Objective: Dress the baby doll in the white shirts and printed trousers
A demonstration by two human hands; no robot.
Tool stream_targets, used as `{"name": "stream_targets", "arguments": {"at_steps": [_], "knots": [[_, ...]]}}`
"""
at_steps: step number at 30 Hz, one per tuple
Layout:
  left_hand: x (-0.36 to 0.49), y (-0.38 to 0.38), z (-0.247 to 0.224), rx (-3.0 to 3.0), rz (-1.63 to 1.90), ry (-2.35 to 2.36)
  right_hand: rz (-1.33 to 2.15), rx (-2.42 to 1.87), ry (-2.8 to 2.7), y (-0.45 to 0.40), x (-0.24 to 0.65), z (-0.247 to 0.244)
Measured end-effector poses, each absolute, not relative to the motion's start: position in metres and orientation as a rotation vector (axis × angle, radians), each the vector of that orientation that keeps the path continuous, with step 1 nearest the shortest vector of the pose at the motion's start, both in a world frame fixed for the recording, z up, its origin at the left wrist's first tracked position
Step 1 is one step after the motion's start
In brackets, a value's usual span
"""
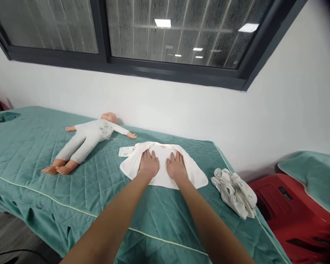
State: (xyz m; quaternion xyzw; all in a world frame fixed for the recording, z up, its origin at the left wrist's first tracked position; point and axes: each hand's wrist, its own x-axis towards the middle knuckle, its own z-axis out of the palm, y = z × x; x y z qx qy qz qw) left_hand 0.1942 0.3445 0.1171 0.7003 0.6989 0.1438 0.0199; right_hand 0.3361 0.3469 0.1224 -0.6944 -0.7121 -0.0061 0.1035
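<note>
A white baby shirt (162, 172) lies spread open on the green quilted bed cover, its plain inside facing up and a small label near the neckline. One sleeve with a small coloured print sticks out at its upper left. My left hand (150, 163) rests flat on the left half of the shirt, fingers stretched forward. On the right half lies my right hand (176, 165), also flat with its fingers extended. A baby doll (92, 134) in a whitish body suit lies on its back to the left, arms spread, apart from both hands.
The green cover (99, 190) drapes over the bed's front edge. A crumpled printed garment (235, 192) lies near the right edge. Beyond it stand red plastic stools (297, 205) with a green cloth (316, 176) on top. A white wall (165, 106) and dark-framed window run behind the bed.
</note>
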Motion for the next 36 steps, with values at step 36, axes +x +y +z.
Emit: {"name": "stream_targets", "arguments": {"at_steps": [36], "knots": [[0.040,0.310,0.115,1.604,1.101,2.221,0.602,-1.550,-1.920,0.300,0.297,0.159]]}}
